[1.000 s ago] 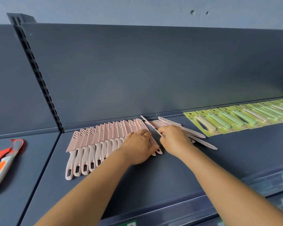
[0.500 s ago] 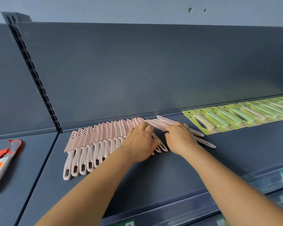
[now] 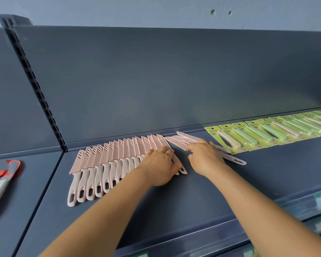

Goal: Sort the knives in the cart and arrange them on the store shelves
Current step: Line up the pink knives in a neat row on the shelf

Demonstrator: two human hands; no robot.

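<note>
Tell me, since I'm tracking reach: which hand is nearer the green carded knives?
Right. The right hand rests on the loose pink knives just left of the green carded knives; the left hand lies farther left.

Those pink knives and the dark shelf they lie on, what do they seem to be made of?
The pink knives: probably matte plastic handles and blade covers, judging by the even colour and moulded slots; the blades are hidden. The shelf: likely painted sheet metal, smooth grey with a faint sheen and folded edges.

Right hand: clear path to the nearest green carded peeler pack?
Probably yes. The right hand lies on loose pink sheathed knives beside the nearest green carded peeler pack; nothing stands between them.
</note>
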